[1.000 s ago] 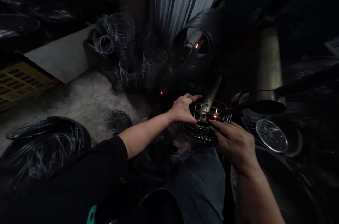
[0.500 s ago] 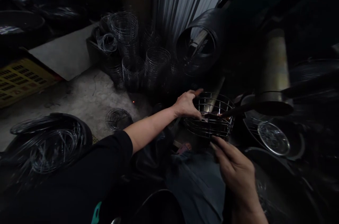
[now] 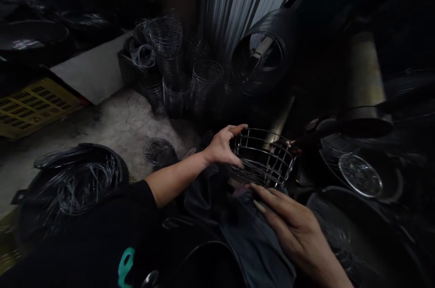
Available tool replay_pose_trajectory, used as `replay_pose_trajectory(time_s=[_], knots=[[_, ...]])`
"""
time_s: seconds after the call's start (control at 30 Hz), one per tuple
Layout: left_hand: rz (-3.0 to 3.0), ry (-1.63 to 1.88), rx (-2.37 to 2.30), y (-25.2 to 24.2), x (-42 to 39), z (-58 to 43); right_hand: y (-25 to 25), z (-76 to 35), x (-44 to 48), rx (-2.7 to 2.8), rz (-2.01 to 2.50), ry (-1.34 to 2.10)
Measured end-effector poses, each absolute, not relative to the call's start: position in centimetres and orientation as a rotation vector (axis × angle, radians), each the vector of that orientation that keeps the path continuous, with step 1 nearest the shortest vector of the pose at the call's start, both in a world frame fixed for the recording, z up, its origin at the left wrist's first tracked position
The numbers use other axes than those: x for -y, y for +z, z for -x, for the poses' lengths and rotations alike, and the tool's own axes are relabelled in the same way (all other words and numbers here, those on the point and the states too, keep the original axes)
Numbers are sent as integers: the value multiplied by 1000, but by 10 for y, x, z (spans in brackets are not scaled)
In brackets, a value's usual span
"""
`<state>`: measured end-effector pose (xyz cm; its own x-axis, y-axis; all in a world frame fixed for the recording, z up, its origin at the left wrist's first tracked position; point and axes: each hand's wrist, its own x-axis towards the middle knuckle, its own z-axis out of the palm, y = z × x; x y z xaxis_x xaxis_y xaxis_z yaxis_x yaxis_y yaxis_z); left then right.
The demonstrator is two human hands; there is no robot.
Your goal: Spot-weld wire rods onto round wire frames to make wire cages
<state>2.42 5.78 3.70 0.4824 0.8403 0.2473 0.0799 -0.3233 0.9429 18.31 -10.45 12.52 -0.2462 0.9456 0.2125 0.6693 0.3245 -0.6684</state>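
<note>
1. Wire basket [image 3: 263, 158], round and silvery, sits tilted just above the seated person's lap, its open mouth turned up and toward the right.
2. Left hand [image 3: 222, 146] is closed on the basket's left rim, thumb on the outside and fingers hooked over the top wire.
3. Right hand [image 3: 292, 229] lies just below the basket with its fingers stretched out flat and loosely spread, holding nothing; the fingertips reach close to the basket's lower edge, and I cannot tell whether they touch it.
4. Dark trousers [image 3: 251, 238] fill the space under both hands.
5. Concrete floor [image 3: 112, 129] to the left carries a black tub [image 3: 73, 183] full of loose wire near the lower left, and a small coil of wire [image 3: 159, 152] lies between the tub and the left forearm.
6. Stacked wire cages [image 3: 176, 70] stand at the far edge of the floor against a corrugated wall [image 3: 238, 2].
7. Yellow crate [image 3: 30, 106] lies at the floor's left edge.
8. Shiny round lid [image 3: 360, 174] rests in a dark pan to the right of the basket.
</note>
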Motion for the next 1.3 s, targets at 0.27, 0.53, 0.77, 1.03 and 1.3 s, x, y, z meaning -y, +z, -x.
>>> replay_pose_trajectory(time_s=[0.27,0.53,0.77,1.03,1.3], knots=[[-2060,878,-845,60,-21,-3,115,-182,121,1475,1503,1027],[-2162,854,-785,57,-7,-7,119,-181,125,1840,1590,866],[-2234,828,-794,56,0,-18,100,-190,108,2003,1698,404],[-2146,839,-808,61,-14,-32,90,-197,104,2223,1588,-123],[-2065,862,-829,65,-39,-55,91,-224,73,2164,1396,-239]])
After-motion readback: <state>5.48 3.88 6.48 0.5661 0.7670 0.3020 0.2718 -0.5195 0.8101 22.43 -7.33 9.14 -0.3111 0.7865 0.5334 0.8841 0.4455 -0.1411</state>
